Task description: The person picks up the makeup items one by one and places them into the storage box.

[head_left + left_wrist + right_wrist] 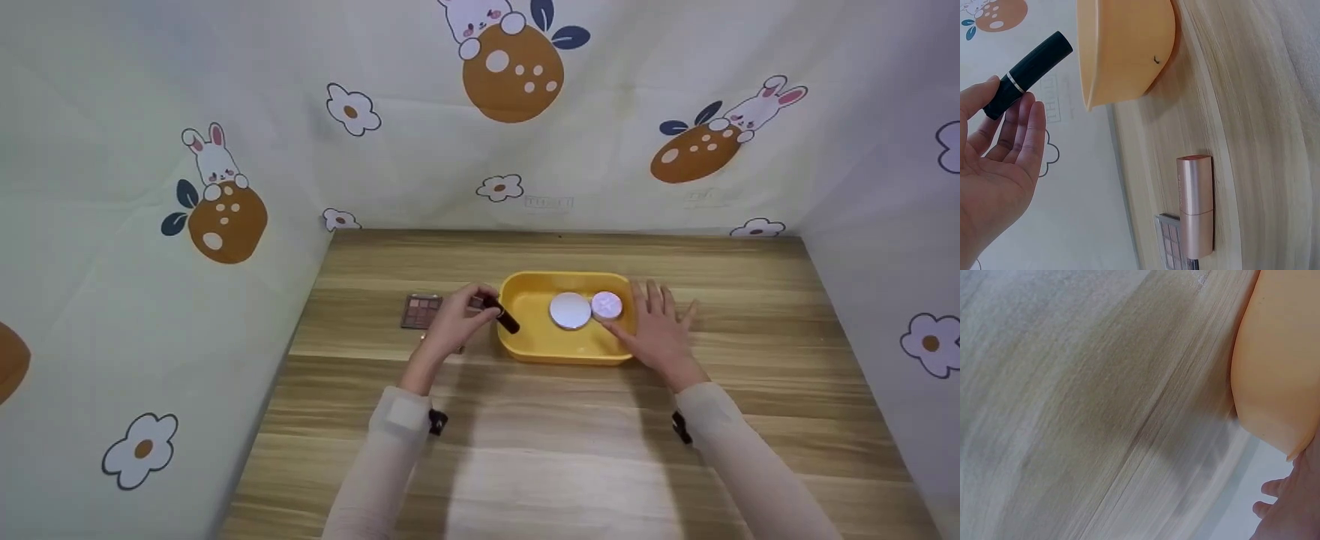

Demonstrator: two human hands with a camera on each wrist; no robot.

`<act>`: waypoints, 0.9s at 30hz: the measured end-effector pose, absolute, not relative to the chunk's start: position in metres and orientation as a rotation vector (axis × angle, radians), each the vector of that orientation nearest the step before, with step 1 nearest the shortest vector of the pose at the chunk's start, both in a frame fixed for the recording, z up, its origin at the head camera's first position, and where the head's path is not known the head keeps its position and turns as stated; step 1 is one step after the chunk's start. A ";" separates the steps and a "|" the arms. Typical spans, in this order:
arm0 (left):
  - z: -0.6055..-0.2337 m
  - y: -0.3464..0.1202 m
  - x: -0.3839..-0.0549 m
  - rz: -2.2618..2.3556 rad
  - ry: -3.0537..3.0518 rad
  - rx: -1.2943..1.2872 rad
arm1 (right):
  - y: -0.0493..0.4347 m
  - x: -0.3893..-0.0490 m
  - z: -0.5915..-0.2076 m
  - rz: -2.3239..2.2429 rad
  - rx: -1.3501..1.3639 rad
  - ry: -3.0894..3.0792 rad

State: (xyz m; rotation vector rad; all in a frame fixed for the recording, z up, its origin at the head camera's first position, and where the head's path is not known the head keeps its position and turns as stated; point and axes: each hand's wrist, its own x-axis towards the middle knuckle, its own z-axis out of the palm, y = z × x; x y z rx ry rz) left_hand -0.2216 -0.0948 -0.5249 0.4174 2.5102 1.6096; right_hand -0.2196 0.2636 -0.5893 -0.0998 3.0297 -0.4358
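In the head view my left hand (pixel 454 322) is at the left rim of a yellow tub (pixel 562 358). It pinches a black lipstick tube (pixel 1044 59) with a thin pale band between thumb and fingertips, tilted, its far end overlapping the tub's left side in the head view. My right hand (pixel 660 337) rests at the tub's right rim, thumb reaching over the inside, fingers spread and straight along the outside. Inside lie a white round compact (pixel 570 310) and, touching or close beside it, a smaller pale pink round case (pixel 607 304).
Left of the tub, an eyeshadow palette (pixel 418 311) lies on the wooden table (pixel 555 465). A rose-gold tube (pixel 1196 202) lies against the palette, mostly hidden under my left hand in the head view. Printed cloth walls (pixel 420 165) enclose the table's back and sides.
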 end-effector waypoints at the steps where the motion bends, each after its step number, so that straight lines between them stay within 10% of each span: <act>1: -0.525 -0.093 -0.222 1.608 2.504 0.414 | 0.264 -0.220 -0.589 -0.435 -0.099 3.030; 27: -0.527 -0.067 -0.228 1.603 2.432 0.483 | 0.263 -0.218 -0.588 -0.449 -0.118 3.044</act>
